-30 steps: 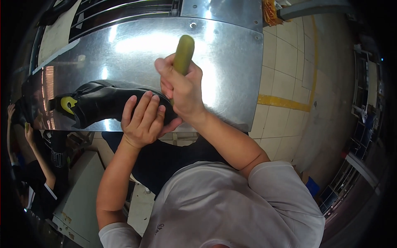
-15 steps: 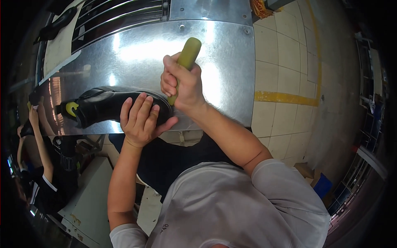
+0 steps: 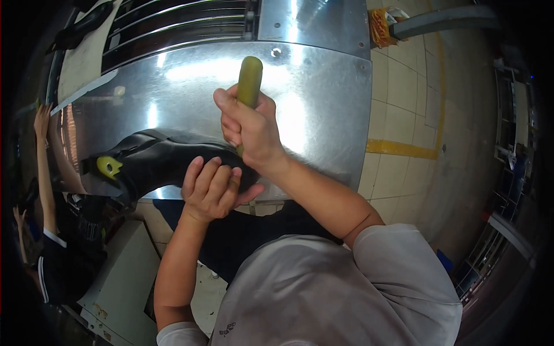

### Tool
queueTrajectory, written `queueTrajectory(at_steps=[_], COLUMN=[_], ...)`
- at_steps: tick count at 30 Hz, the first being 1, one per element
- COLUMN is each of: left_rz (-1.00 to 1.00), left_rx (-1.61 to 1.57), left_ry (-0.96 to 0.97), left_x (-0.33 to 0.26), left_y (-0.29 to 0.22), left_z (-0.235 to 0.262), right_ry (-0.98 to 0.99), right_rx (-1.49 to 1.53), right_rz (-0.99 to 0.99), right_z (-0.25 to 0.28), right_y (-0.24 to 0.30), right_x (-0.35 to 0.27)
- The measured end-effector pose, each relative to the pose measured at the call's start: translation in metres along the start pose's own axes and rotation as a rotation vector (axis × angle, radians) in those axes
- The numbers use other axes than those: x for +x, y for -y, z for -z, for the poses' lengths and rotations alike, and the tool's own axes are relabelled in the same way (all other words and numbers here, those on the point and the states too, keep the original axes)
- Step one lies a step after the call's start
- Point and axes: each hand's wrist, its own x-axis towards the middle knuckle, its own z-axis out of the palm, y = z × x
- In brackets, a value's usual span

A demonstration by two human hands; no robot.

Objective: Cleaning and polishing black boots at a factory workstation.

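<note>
I'm seeing the right grip (image 3: 251, 128) clenching an olive tool (image 3: 250, 81); left grip (image 3: 209, 193) is clasping a black boot (image 3: 187, 154) (extending toward nine o'clock).

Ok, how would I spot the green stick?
Find the metal table, a black boot along its near edge. At the boot's right end, the right hand grips the stick, its rounded tip poking out. It's plain olive, duller than the yellow-green piece at the boot's left end.

Before you, the boot (image 3: 173, 157) lies on the table (image 3: 329, 115), its right end under your left hand (image 3: 210, 189) and beside your right hand (image 3: 253, 128); the slatted section (image 3: 184, 26) lies behind, the tiled floor (image 3: 395, 124) to the right.
</note>
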Motion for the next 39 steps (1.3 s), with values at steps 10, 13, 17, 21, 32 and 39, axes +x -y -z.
queueTrajectory(at_steps=[10,13,17,21,32,39], left_rz=[0.187,0.432,0.878,1.027,0.994,1.185], left_rx=[-0.235,-0.339,-0.374,-0.849,-0.59,-0.508], left_ry=[0.12,-0.192,-0.59,-0.36,-0.062,-0.395], left_x=[0.024,0.007,-0.043,-0.03,-0.046,-0.015], left_y=[0.0,-0.018,0.046,0.094,0.028,-0.057], left_z=[0.034,0.048,0.082,0.103,0.141,0.119], right_ry=[0.193,0.183,0.249,0.295,0.239,0.196], right_rx=[-0.038,-0.093,-0.058,-0.202,-0.029,-0.26], right_rz=[-0.018,0.178,0.193,0.166,0.216,0.252], right_z=[-0.009,0.012,0.023,0.017,0.021,0.045], right_y=[-0.003,0.017,0.024,0.024,0.019,0.008], right_x=[0.043,0.06,0.061,0.062,0.083,0.095])
